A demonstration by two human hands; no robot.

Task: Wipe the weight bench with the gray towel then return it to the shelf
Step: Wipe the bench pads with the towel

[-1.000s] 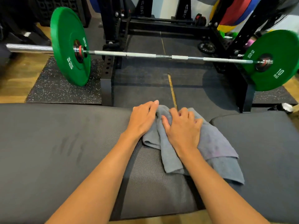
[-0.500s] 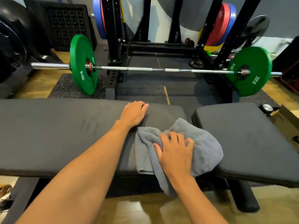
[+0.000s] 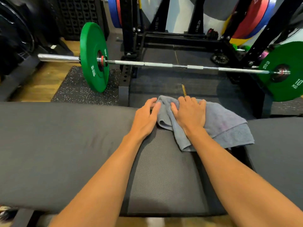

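right hand (image 3: 190, 115) was flat, fingers spread, pressing the gray towel (image 3: 226, 128) under it onto the counter (image 3: 57, 145), left hand (image 3: 146, 118) relaxed just beside it touching the fold (not gripping, far as I could tell), so I'd have kept firm palm pressure and overlapping strokes.

A barbell (image 3: 164, 65) with two green plates (image 3: 94, 57) rests across dark mats (image 3: 157, 82) before a black rack (image 3: 129, 30). Wood floor (image 3: 41, 82) shows at left beside a speckled mat (image 3: 77, 94). Red and blue plates (image 3: 252, 15) sit behind, by a white wall (image 3: 178, 13).
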